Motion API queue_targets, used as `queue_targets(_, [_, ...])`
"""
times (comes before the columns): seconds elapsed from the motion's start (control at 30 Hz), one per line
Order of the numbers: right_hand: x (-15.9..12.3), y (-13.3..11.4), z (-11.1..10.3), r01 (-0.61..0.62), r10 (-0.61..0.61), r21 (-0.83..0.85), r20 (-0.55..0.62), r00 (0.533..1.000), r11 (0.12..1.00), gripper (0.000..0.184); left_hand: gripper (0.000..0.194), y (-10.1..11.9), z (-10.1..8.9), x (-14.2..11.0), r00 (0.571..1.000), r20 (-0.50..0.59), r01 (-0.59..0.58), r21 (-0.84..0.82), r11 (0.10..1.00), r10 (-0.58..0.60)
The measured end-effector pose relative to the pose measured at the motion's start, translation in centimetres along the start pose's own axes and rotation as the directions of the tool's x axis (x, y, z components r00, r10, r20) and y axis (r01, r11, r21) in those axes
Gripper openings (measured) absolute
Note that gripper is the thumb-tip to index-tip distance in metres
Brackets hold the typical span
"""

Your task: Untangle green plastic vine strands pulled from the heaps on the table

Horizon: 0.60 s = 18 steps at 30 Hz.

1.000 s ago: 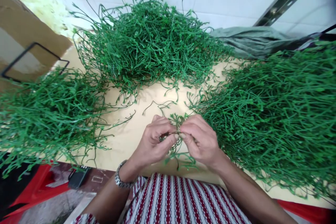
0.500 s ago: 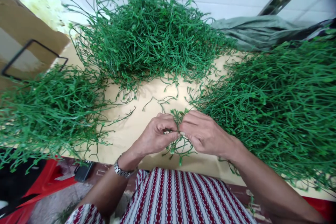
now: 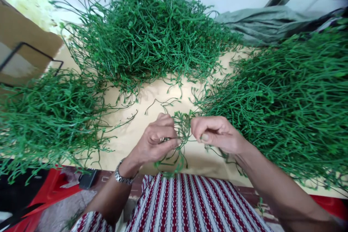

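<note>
A small bunch of green plastic-looking stems [image 3: 182, 127] is pinched in my left hand [image 3: 159, 137], with its tips spreading above and below the fingers. Just to the right, my right hand [image 3: 217, 134] is closed, thumb pressed against the curled fingers. A thin green strand runs from the bunch toward its fingertips. Between the two hands there is a narrow gap. On the tabletop beyond my left hand lies a loose branched stem [image 3: 163, 103].
Piles of similar green stems lie at the back [image 3: 152, 36], on the left [image 3: 54, 116] and on the right [image 3: 293, 105] of the pale table [image 3: 122, 98]. A cardboard box [image 3: 29, 36] with a black wire frame stands at the left. Grey-green cloth [image 3: 261, 25] lies against the wall.
My hands have moved apart. The right one has drawn away to the right from the bunch, while my left hand still holds it, slightly more to the left.
</note>
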State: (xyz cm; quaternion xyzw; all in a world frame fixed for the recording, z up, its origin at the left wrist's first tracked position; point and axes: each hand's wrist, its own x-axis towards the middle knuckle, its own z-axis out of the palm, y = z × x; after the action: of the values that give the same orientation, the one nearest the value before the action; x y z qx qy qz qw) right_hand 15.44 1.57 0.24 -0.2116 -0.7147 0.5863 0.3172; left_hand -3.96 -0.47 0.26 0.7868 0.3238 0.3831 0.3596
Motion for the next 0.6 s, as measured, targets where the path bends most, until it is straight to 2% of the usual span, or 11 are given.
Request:
queue_targets(0.1, [-0.1, -0.4, -0.3, -0.007, -0.019, -0.129, -0.204, 0.979, 0.992, 0.016, 0.014, -0.1, 0.0, 0.1, 0.999, 0.02, -0.041, 0.118, 0.992, 0.039])
queue_targets(0.17, [-0.1, -0.6, -0.3, -0.021, -0.036, -0.188, -0.297, 0.954, 0.982, 0.015, 0.013, -0.2, 0.3, 0.2, 0.999, 0.009, -0.037, 0.214, 0.976, 0.036])
queue_targets(0.27, [-0.2, -0.9, -0.2, -0.091, -0.033, -0.342, -0.339, 0.94, 0.935, 0.014, 0.012, -0.3, 0.6, 0.3, 0.998, 0.013, -0.064, 0.304, 0.951, 0.063])
queue_targets(0.33, [-0.2, -1.2, -0.2, -0.094, -0.078, -0.427, -0.368, 0.927, 0.899, 0.015, 0.012, -0.4, 0.7, 0.3, 0.996, -0.01, -0.076, 0.348, 0.934, 0.084])
queue_targets(0.4, [-0.3, -1.7, -0.4, -0.066, -0.165, -0.445, -0.46, 0.873, 0.893, 0.015, 0.012, -0.4, 0.8, 0.3, 0.994, -0.04, -0.076, 0.383, 0.921, 0.098])
queue_targets(0.47, [-0.5, -2.2, -0.7, -0.042, -0.262, -0.475, -0.554, 0.79, 0.879, 0.015, 0.011, -0.5, 0.9, 0.4, 0.992, -0.05, -0.085, 0.409, 0.908, 0.116])
queue_targets(0.53, [-0.8, -2.8, -0.8, -0.034, -0.358, -0.554, -0.583, 0.729, 0.832, 0.016, 0.01, -0.6, 1.0, 0.4, 0.99, -0.044, -0.104, 0.43, 0.897, 0.136])
queue_targets(0.57, [-0.9, -3.1, -0.7, -0.036, -0.385, -0.594, -0.565, 0.73, 0.804, 0.017, 0.01, -0.7, 1.0, 0.4, 0.989, -0.04, -0.113, 0.44, 0.891, 0.145])
queue_targets(0.6, [-0.9, -3.2, -0.6, -0.038, -0.38, -0.621, -0.526, 0.761, 0.783, 0.018, 0.01, -0.7, 1.0, 0.4, 0.988, -0.036, -0.121, 0.448, 0.886, 0.153])
